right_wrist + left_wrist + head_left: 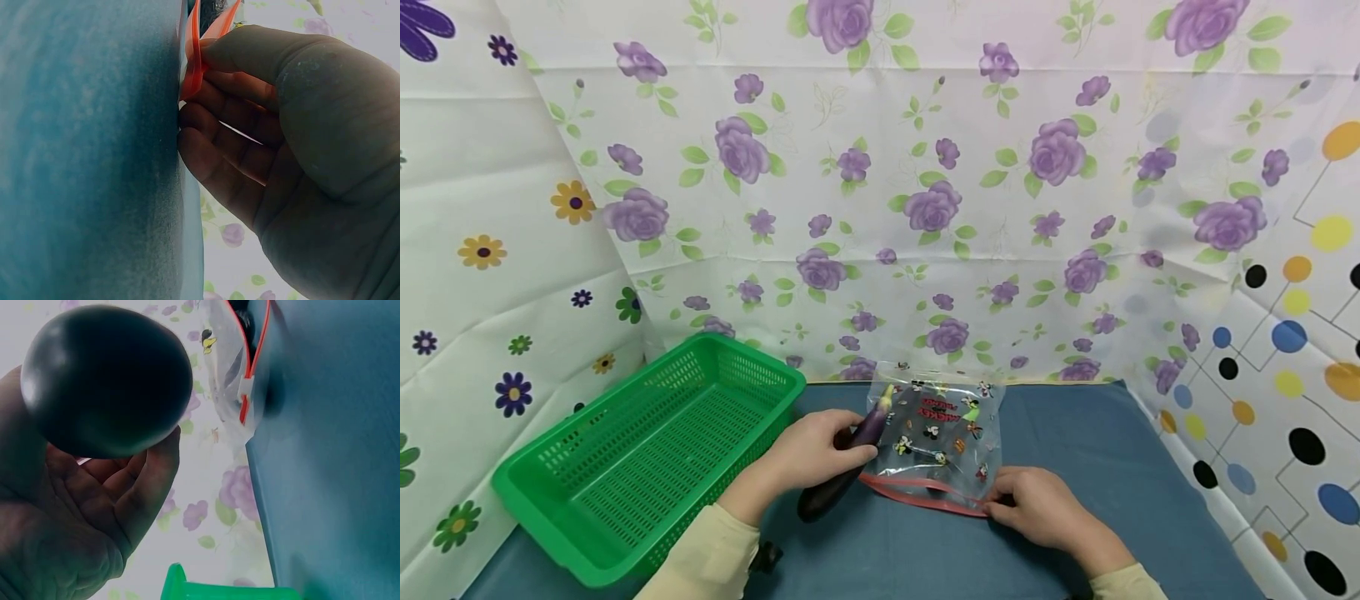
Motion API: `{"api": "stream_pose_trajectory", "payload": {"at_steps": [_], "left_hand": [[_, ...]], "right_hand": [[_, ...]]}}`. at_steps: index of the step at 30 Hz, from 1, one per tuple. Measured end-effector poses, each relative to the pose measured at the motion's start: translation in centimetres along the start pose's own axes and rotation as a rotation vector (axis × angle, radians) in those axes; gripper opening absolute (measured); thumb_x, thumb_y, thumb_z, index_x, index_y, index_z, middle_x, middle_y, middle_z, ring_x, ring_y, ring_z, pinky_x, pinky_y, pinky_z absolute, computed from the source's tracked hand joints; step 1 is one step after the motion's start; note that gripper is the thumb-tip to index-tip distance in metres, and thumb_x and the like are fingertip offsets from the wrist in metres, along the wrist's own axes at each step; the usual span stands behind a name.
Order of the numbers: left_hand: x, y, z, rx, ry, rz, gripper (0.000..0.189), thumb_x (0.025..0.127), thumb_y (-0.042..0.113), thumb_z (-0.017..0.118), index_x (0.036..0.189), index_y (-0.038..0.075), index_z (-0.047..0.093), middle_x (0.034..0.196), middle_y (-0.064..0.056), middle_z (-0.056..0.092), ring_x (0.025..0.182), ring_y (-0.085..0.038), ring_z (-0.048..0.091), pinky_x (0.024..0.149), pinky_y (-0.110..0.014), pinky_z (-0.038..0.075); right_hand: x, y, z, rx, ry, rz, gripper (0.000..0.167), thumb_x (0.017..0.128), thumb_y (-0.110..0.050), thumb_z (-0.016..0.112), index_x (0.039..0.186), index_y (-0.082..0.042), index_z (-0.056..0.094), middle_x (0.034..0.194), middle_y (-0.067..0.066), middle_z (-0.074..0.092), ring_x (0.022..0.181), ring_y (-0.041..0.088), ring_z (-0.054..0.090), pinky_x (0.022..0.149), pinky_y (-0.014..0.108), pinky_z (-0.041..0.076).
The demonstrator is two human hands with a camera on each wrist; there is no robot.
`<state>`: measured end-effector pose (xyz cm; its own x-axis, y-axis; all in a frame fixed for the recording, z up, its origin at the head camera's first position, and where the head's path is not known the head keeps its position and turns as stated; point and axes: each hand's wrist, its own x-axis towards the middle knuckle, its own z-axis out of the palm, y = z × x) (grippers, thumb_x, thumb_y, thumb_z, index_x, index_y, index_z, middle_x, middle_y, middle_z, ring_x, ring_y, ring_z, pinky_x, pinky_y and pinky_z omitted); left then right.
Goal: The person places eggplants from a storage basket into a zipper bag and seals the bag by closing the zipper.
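A dark purple eggplant (870, 427) is gripped by my left hand (808, 446), thumb and fingers around its middle. Its pale green stem end points away over the bag's left side, and its rounded end fills much of the left wrist view (106, 381). A clear zip bag (958, 450) with cartoon prints and a red zip edge lies on the table, mouth toward me and parted. Something dark shows inside its mouth in the left wrist view. My right hand (1037, 508) pinches the right corner of the red zip edge (195, 56) between thumb and fingers.
A green slotted plastic basket (542, 500) stands on the left, close beside my left forearm. Blue cloth (1075, 433) covers the table. Flowered sheets (850, 208) hang behind and to the left, and a dotted one (1285, 417) hangs on the right.
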<state>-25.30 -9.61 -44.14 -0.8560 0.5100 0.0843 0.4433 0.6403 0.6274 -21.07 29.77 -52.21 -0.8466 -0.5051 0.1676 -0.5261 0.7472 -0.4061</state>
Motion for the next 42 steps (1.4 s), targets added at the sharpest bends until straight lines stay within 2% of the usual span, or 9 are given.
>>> {"api": "stream_pose_trajectory", "payload": {"at_steps": [10,17,26,31,33,34,37,40,42], "left_hand": [[0.2,0.4,1.3,0.033,-0.048,0.016,0.037,0.104,0.051,0.077,0.125,0.021,0.076,0.093,0.010,0.067,0.074,-0.010,0.063,0.068,-0.038,0.052],[0.1,0.5,2.0,0.038,-0.067,0.033,0.045,0.103,0.051,0.078,0.134,0.019,0.076,0.100,0.011,0.068,0.078,-0.008,0.062,0.070,-0.037,0.052],[0.2,0.7,2.6,0.035,-0.100,0.046,0.040,0.103,0.053,0.077,0.130,0.023,0.077,0.099,0.014,0.068,0.076,-0.009,0.061,0.068,-0.035,0.050],[0.4,0.8,2.9,0.034,-0.121,0.078,0.050,0.102,0.062,0.075,0.133,0.022,0.077,0.102,0.013,0.068,0.078,-0.010,0.060,0.068,-0.035,0.049],[0.4,0.7,3.1,0.031,-0.128,0.106,0.054,0.102,0.067,0.072,0.130,0.022,0.077,0.101,0.011,0.067,0.077,-0.011,0.059,0.067,-0.036,0.048],[0.7,-0.1,3.7,0.036,-0.120,0.145,0.053,0.103,0.070,0.068,0.128,0.024,0.077,0.099,0.012,0.066,0.076,-0.010,0.057,0.065,-0.035,0.046],[0.8,-0.2,4.2,0.026,-0.130,0.181,0.049,0.103,0.074,0.065,0.113,0.027,0.075,0.091,0.011,0.063,0.072,-0.011,0.054,0.063,-0.035,0.043],[0.8,0.1,4.4,0.031,-0.155,0.185,0.040,0.103,0.070,0.067,0.102,0.030,0.071,0.085,0.011,0.060,0.070,-0.010,0.053,0.062,-0.033,0.041],[0.5,1.3,4.0,0.035,-0.183,0.152,0.034,0.103,0.064,0.072,0.100,0.030,0.070,0.085,0.011,0.061,0.071,-0.010,0.054,0.063,-0.033,0.042]], "right_hand": [[-0.1,-0.2,0.0,0.007,-0.009,0.003,0.015,0.101,-0.024,0.084,0.090,-0.035,0.084,0.089,-0.026,0.063,0.073,-0.006,0.056,0.065,0.029,0.049],[-0.1,-0.3,-0.1,0.015,-0.014,0.010,0.016,0.101,-0.023,0.084,0.090,-0.035,0.083,0.089,-0.026,0.063,0.073,-0.006,0.056,0.065,0.029,0.049],[-0.1,-0.2,-0.1,0.013,-0.023,0.017,0.015,0.101,-0.024,0.084,0.090,-0.034,0.084,0.088,-0.026,0.062,0.073,-0.006,0.057,0.065,0.029,0.050],[0.0,-0.1,-0.2,0.007,-0.019,0.024,0.016,0.101,-0.024,0.084,0.089,-0.035,0.083,0.087,-0.025,0.062,0.071,-0.005,0.056,0.064,0.029,0.048],[0.0,-0.1,-0.2,0.003,-0.018,0.020,0.016,0.101,-0.025,0.084,0.089,-0.035,0.084,0.087,-0.026,0.062,0.072,-0.006,0.056,0.064,0.029,0.049],[0.0,-0.1,-0.2,0.001,-0.018,0.018,0.015,0.101,-0.025,0.084,0.089,-0.035,0.084,0.087,-0.026,0.062,0.072,-0.006,0.056,0.064,0.029,0.049],[0.0,-0.2,-0.2,0.000,-0.020,0.017,0.015,0.101,-0.026,0.084,0.090,-0.035,0.084,0.088,-0.026,0.062,0.072,-0.006,0.057,0.064,0.029,0.050],[-0.1,-0.2,-0.2,0.003,-0.021,0.018,0.015,0.101,-0.025,0.084,0.090,-0.035,0.083,0.088,-0.026,0.063,0.073,-0.006,0.057,0.065,0.030,0.050],[-0.1,-0.2,-0.3,0.011,-0.022,0.020,0.015,0.101,-0.025,0.084,0.090,-0.035,0.083,0.088,-0.026,0.063,0.072,-0.006,0.057,0.065,0.030,0.050]]}}
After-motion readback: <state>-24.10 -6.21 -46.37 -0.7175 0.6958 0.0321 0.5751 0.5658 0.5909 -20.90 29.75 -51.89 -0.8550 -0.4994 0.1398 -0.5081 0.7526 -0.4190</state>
